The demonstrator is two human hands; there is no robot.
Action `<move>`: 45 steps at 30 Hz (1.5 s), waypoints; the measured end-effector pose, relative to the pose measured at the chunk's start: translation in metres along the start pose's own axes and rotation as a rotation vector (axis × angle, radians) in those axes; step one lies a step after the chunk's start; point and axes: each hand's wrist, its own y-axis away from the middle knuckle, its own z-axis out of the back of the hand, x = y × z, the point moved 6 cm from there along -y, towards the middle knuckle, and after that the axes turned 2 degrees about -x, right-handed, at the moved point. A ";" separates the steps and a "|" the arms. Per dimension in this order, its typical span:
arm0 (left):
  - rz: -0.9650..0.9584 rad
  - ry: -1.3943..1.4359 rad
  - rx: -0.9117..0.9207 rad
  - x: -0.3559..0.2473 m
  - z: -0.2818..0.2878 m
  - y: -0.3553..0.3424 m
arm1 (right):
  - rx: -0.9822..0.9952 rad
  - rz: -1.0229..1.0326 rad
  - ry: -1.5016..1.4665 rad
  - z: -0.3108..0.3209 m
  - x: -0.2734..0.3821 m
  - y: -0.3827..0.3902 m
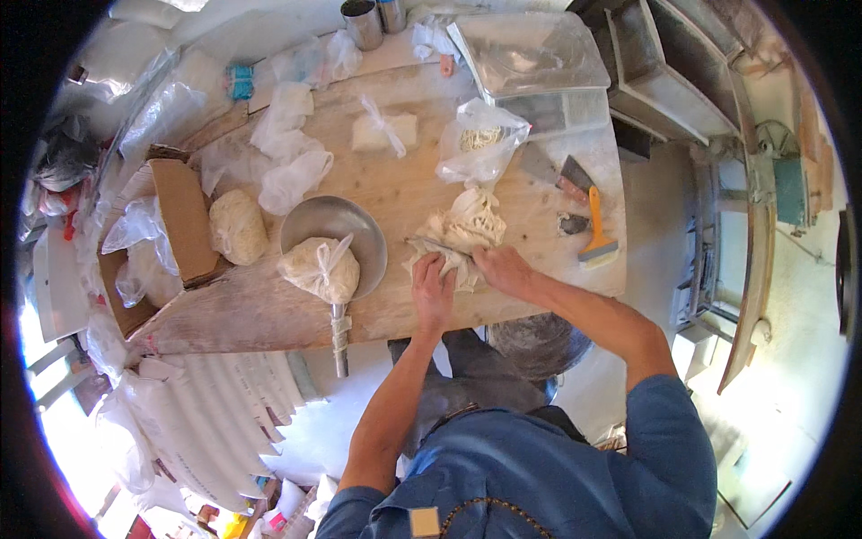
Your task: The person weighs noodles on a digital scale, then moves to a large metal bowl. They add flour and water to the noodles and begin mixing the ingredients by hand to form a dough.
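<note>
My right hand (505, 271) grips what looks like a knife, its thin dark blade (442, 245) pointing left across a pale, folded, dough-like heap (474, 218). The fingers of my left hand (433, 292) are bent and pressed together on the near left edge of the heap, just below the blade. Part of the heap lies hidden under both hands. Beyond it, an open clear plastic bag (485, 139) holds pale strands. To the left, a metal pan (370, 235) with a wrapped handle carries a tied bag of pale food (321, 271).
Right of the heap lie an orange-handled scraper (594, 225), another scraper (575, 175) and a small dark object (572, 224). A clear plastic container (539, 58) stands at the back right. A cardboard box (184, 220) and a bagged pale lump (238, 227) are at the left.
</note>
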 end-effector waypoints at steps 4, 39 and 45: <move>-0.058 -0.013 0.008 0.005 0.007 -0.002 | 0.068 -0.063 -0.046 -0.020 -0.013 -0.022; 0.268 -0.099 0.076 0.048 0.054 -0.011 | -0.224 -0.551 -0.223 -0.069 0.073 0.007; 0.240 0.033 0.171 0.048 0.061 -0.016 | -0.242 -0.727 -0.230 -0.062 0.142 0.047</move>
